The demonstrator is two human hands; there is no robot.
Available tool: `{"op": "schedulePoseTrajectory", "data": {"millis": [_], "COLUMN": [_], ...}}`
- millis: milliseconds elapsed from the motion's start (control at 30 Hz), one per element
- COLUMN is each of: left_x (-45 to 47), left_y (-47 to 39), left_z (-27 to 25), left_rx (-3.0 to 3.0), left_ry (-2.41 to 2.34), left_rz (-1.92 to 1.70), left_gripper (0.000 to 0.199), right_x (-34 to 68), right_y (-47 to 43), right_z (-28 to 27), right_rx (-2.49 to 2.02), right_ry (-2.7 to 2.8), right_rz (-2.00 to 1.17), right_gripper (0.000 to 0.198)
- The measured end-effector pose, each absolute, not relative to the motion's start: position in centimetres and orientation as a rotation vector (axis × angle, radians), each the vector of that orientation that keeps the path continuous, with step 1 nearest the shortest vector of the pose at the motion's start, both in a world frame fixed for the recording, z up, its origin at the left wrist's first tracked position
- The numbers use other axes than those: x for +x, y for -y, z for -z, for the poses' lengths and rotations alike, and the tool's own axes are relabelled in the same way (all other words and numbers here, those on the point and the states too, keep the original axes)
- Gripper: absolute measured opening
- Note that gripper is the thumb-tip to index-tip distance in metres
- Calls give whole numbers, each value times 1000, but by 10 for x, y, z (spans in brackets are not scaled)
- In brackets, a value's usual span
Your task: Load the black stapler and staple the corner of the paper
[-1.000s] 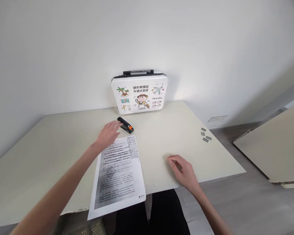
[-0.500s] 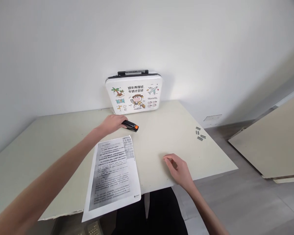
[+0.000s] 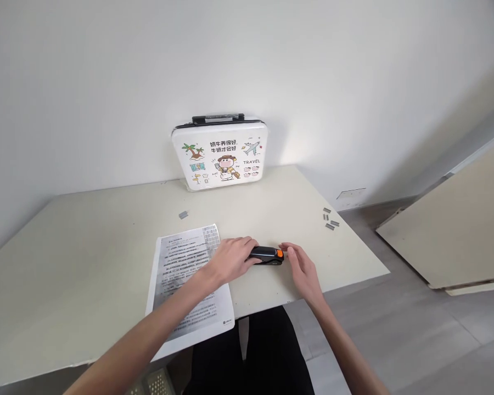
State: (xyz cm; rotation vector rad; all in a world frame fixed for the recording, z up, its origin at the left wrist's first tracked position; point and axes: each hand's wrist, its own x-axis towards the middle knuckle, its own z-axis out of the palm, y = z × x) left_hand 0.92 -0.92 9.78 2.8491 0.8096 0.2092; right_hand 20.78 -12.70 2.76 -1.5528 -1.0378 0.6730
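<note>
My left hand (image 3: 233, 259) is wrapped round the rear of a black stapler (image 3: 267, 254) with an orange tip. It hangs over or rests on the table beside the paper's right edge; I cannot tell which. My right hand (image 3: 303, 270) is at the orange end, thumb and fingers apart, with nothing visible between them; whether a fingertip touches the stapler is unclear. A printed sheet of paper (image 3: 177, 274) lies under my left forearm, its lower edge past the table's front. One strip of staples (image 3: 183, 214) lies behind the sheet.
Several more staple strips (image 3: 330, 226) lie near the right edge of the pale table (image 3: 86, 263). A white cartoon-printed case (image 3: 220, 156) with a black handle leans at the wall. A pale panel (image 3: 448, 236) stands to the right, above the grey floor.
My left hand has carried the stapler right and toward me, uncovering the single staple strip. My right hand has its fingers more extended, now beside the stapler's orange end.
</note>
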Motion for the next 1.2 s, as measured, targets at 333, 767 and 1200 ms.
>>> {"op": "schedulePoseTrajectory", "data": {"millis": [333,767,1200], "left_x": [-1,-25,-76], "left_y": [23,22,4], "left_z": [-69,-53,-60], "left_rx": [2559,2467,2568], "left_ry": [-886,-947,-903], "left_rz": [-483,-579,-630], "left_gripper": [27,25,26], "right_x": [207,204,194], "right_y": [123,122,129], "right_z": [-21,-16,-24], "right_rx": [-1589,-1606,-1718], "right_ry": [1190,1198,1191], "right_rz": [-696,-612,-654], "right_gripper": [51,49,47]}}
